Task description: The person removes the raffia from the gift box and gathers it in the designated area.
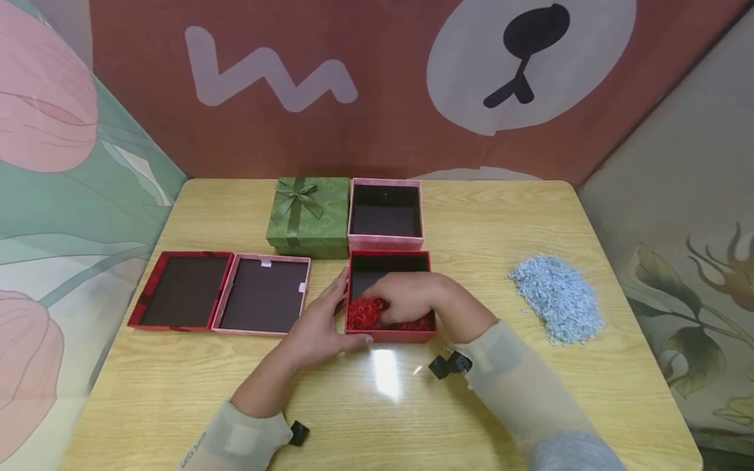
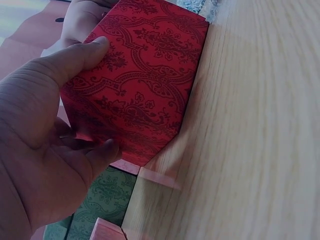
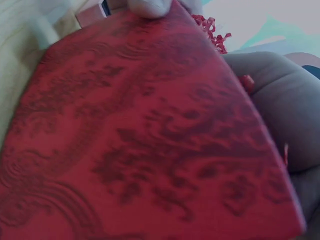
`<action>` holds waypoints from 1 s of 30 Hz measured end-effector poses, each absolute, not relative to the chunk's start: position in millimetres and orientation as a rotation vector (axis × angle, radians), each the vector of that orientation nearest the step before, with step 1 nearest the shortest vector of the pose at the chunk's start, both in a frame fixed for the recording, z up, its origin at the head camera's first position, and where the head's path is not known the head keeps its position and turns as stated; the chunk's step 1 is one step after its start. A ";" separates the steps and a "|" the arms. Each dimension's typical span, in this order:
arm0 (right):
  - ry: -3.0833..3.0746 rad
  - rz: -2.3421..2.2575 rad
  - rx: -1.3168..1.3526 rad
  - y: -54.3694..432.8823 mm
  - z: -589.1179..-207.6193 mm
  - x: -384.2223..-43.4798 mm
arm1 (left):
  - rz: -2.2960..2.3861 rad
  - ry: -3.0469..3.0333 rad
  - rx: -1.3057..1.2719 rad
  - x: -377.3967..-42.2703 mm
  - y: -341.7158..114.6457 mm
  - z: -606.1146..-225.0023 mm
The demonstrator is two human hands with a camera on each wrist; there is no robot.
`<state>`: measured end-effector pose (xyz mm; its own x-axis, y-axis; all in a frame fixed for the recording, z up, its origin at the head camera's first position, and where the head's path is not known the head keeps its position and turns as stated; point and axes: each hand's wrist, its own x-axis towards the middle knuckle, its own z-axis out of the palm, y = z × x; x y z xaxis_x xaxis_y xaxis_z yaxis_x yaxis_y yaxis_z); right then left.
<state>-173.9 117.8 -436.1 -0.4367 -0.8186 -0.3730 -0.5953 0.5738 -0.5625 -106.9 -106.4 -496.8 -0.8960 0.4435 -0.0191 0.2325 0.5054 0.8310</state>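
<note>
The open red patterned box stands at the middle of the table, its inside dark. My left hand grips its near left corner, thumb along the front wall and fingers at the left side. In the left wrist view that thumb lies on the red patterned wall. My right hand reaches down inside the box with curled fingers, holding red shredded paper at the near left; its fingertips are hidden. In the right wrist view, red shreds show above the box rim beside the right hand.
Behind the red box stand an open pink box and a closed green box with a bow. Left of it lie a pink lid and a red lid, insides up. Blue shredded paper is heaped at right.
</note>
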 end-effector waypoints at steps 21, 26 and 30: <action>2.272 -0.514 -1.082 135.0 -405.5 -178.8 | 1.387 2.478 0.581 -106.2 -106.7 -498.8; 2.277 -0.521 -1.077 137.5 -398.2 -180.1 | 1.419 2.457 0.591 -105.8 -106.5 -499.7; 2.275 -0.558 -1.090 142.3 -391.1 -181.6 | 1.419 2.462 0.590 -105.9 -107.1 -500.8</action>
